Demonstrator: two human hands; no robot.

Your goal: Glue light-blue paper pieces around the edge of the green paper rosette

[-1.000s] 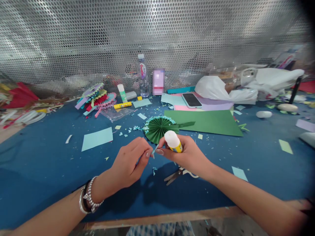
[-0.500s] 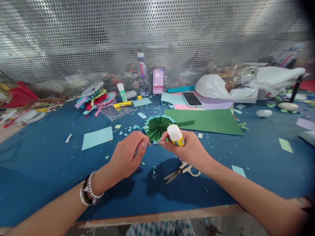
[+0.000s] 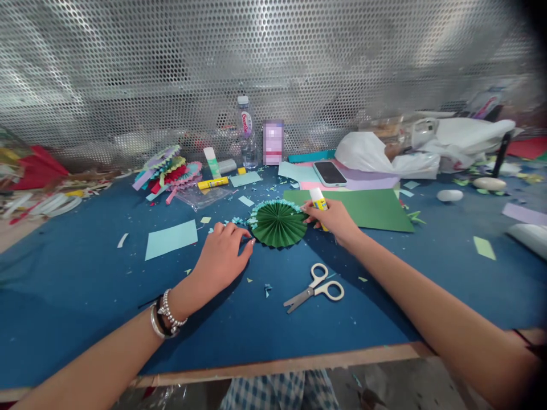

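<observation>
A round green pleated paper fan (image 3: 278, 225) lies on the blue table, with small light-blue paper pieces along its upper and left rim. My right hand (image 3: 334, 219) is wrapped round a yellow glue stick with a white cap (image 3: 317, 196), its fingertips at the fan's right edge. To the left of the fan, my left hand (image 3: 226, 249) rests with its fingers apart and holds nothing; little light-blue paper pieces (image 3: 236, 221) are just above its fingers. White-handled scissors (image 3: 314, 289) lie partly spread below the fan.
Behind my right hand is a green paper sheet (image 3: 376, 209), with a phone (image 3: 330, 173) on coloured sheets beyond. Folded paper strips (image 3: 168, 171), another glue stick (image 3: 212, 183) and a water bottle (image 3: 247, 134) stand or lie at the back. A light-blue sheet (image 3: 171, 239) lies left.
My right hand has moved right and away from me with the glue stick, to the fan's right edge. My left hand has lowered beside the fan and its fingers have spread.
</observation>
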